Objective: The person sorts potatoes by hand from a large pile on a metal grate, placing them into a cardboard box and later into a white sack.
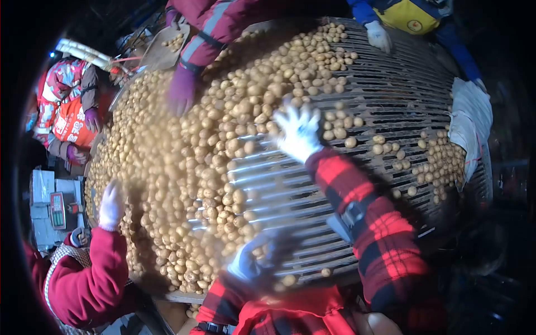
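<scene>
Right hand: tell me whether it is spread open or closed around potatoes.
Spread open. The right hand, in a white glove, has its fingers fanned out above the potatoes on the slatted table, gripping none.

One slatted sorting table [402,95] carries potatoes [184,162] too many to count, one scale [57,210] standing far left.
</scene>
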A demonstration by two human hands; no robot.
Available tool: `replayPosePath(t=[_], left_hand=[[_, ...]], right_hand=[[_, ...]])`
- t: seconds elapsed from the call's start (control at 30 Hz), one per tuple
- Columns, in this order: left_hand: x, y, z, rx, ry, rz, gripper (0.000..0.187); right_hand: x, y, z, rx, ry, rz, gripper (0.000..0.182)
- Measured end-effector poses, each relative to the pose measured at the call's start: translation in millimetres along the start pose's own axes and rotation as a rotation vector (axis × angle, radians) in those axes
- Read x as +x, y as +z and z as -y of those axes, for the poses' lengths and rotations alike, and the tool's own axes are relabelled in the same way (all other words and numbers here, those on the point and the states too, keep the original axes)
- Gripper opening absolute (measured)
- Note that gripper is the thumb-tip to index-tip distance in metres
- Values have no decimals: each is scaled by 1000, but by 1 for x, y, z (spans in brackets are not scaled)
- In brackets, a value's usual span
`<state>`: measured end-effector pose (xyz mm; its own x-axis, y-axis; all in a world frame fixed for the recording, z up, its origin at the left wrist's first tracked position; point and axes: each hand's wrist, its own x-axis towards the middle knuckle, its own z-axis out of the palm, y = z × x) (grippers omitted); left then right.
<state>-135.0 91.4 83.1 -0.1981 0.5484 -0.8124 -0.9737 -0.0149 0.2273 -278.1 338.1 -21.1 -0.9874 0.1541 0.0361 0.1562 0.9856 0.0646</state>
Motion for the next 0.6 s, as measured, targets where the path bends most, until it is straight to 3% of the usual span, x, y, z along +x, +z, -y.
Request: replayPosePath(t=[0.07, 0.13, 0.17, 0.2, 0.23, 0.27, 0.3, 0.33, 0.37, 0.4, 0.47, 0.5, 0.53, 0.6], left_hand=[[-5, -1, 6, -169, 78, 89, 31], [0, -11, 9, -278, -39, 120, 34], [-4, -10, 11, -244, -25, 52, 36], [-11, -9, 13, -213, -10, -16, 38], [-20, -9, 9, -304, -32, 149, 41], [-24, -14, 15, -308, -27, 148, 41], [-27, -19, 27, -175, 38, 153, 49], [-28, -23, 31, -37, 99, 153, 57], [-29, -29, 27, -258, 62, 399, 53], [-31, -25, 27, -254, 75, 400, 53], [-34, -16, 33, 190, 259, 359, 49], [-35, -13, 38, 454, 397, 368, 47], [-39, -7, 38, 464, 397, 378, 47], [-49, 9, 34, 654, 550, 393, 47]], right_hand=[[-50, -7, 18, 159, -293, -77, 66], [-82, -23, 19, 174, -542, -192, 66], [-92, -24, 16, 308, -545, -164, 64], [-93, -26, 3, 396, -478, -263, 61], [-85, -37, -16, 333, -378, -300, 56], [-71, -77, -48, 468, -285, -129, 56], [-54, -8, -100, 180, 12, -481, 52], [-50, 29, -130, 146, 110, -505, 47], [-53, 54, -141, 47, 121, -593, 45], [-53, 56, -134, 37, 119, -646, 44], [-53, 37, -108, 608, -116, -328, 49], [-72, 13, -74, 354, -107, -287, 53], [-94, -9, -35, 95, -91, -248, 57], [-114, -17, 5, 28, -173, -146, 62]])
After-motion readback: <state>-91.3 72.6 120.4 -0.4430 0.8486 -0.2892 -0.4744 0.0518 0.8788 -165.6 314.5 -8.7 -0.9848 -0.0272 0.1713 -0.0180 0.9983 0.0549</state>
